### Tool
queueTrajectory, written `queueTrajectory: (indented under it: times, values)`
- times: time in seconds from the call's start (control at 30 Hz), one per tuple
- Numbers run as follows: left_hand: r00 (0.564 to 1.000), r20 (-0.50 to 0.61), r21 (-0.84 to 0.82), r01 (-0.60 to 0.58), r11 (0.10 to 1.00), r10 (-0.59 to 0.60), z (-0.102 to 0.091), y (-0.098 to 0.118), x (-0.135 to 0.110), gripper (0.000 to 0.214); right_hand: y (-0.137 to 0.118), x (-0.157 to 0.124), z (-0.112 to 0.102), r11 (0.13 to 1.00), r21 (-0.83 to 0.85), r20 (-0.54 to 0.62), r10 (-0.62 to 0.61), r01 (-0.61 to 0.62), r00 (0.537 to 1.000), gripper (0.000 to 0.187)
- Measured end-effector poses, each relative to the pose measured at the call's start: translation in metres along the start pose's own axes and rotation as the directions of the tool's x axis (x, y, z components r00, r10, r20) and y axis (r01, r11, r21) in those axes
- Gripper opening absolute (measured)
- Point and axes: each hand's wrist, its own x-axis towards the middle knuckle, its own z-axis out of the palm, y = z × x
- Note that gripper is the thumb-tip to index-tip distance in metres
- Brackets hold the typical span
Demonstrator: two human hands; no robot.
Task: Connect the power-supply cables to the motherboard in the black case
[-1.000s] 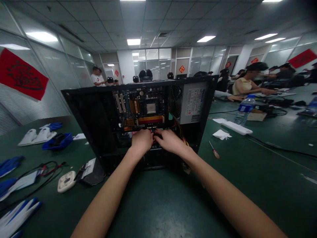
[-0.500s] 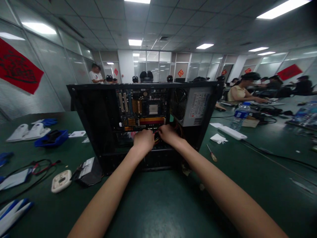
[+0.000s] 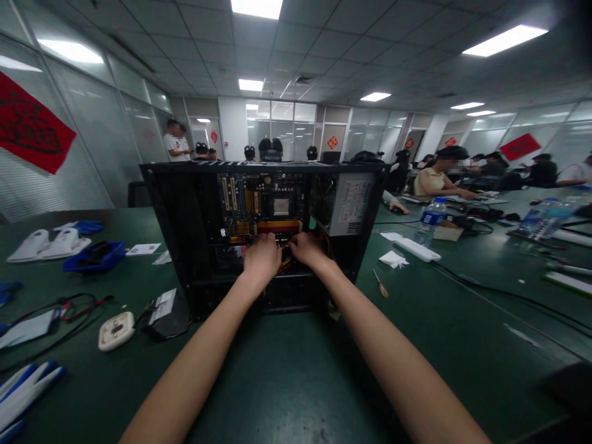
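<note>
An open black computer case (image 3: 263, 166) stands on the green table. Inside it are a motherboard (image 3: 280, 207) and, at the upper right, a power supply (image 3: 352, 209) with a fan. My left hand (image 3: 263, 254) and my right hand (image 3: 308, 250) are both inside the case, just below the motherboard's memory slots (image 3: 282, 226). Fingers of both hands are closed, with the fingertips close together. Thin coloured cables (image 3: 289, 264) run between and beneath them, and my right hand pinches these cables. What my left fingers grip is hidden behind the hand.
Left of the case lie a blue tray (image 3: 99, 256), a dark box-like part (image 3: 166, 316), a cream square object (image 3: 116, 331) and gloves (image 3: 28, 394). To the right are a screwdriver (image 3: 381, 285), a power strip (image 3: 419, 250) and a water bottle (image 3: 431, 221). People sit behind.
The case appears slightly further left at its right side as the camera view shifted. Both hands stay inside near the cables, with my right hand slightly further left in view.
</note>
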Motion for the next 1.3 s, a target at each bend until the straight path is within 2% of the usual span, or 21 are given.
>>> queueTrajectory:
  times: [0.1, 0.2, 0.3, 0.53, 0.83, 1.13, 1.3]
  values:
    - [0.993, 0.106, -0.086, 0.062, 0.994, -0.053, 0.005, -0.005, 0.003, 0.033, 0.0, 0.0, 0.001, 0.999, 0.039, -0.035, -0.013, 0.014, 0.999, 0.029]
    - [0.988, 0.154, -0.161, 0.043, 0.986, -0.018, 0.012, -0.01, 0.007, 0.024, -0.001, -0.001, 0.0, 0.998, 0.062, -0.065, -0.028, 0.033, 0.998, 0.03]
    - [0.992, 0.128, -0.207, 0.009, 0.978, 0.018, 0.015, -0.013, 0.01, 0.018, 0.0, -0.004, 0.0, 0.995, 0.078, -0.075, -0.05, 0.056, 0.996, 0.03]
    - [0.994, 0.093, -0.225, -0.035, 0.974, 0.057, 0.011, -0.013, 0.008, 0.015, 0.001, -0.012, -0.001, 0.98, 0.133, -0.021, -0.149, 0.151, 0.989, 0.027]
    - [0.993, 0.056, -0.295, -0.083, 0.952, 0.104, 0.013, -0.019, 0.009, 0.011, -0.002, -0.017, -0.005, 0.971, 0.152, -0.019, -0.183, 0.184, 0.983, 0.026]
    - [0.997, 0.056, -0.378, 0.066, 0.923, -0.048, 0.022, -0.024, 0.014, 0.006, -0.002, -0.018, -0.005, 0.926, 0.256, 0.047, -0.297, 0.276, 0.954, 0.026]
    - [0.998, 0.003, -0.402, -0.056, 0.914, 0.063, 0.022, -0.026, 0.014, 0.005, -0.003, -0.017, -0.004, 0.931, 0.257, 0.044, -0.278, 0.258, 0.96, 0.026]
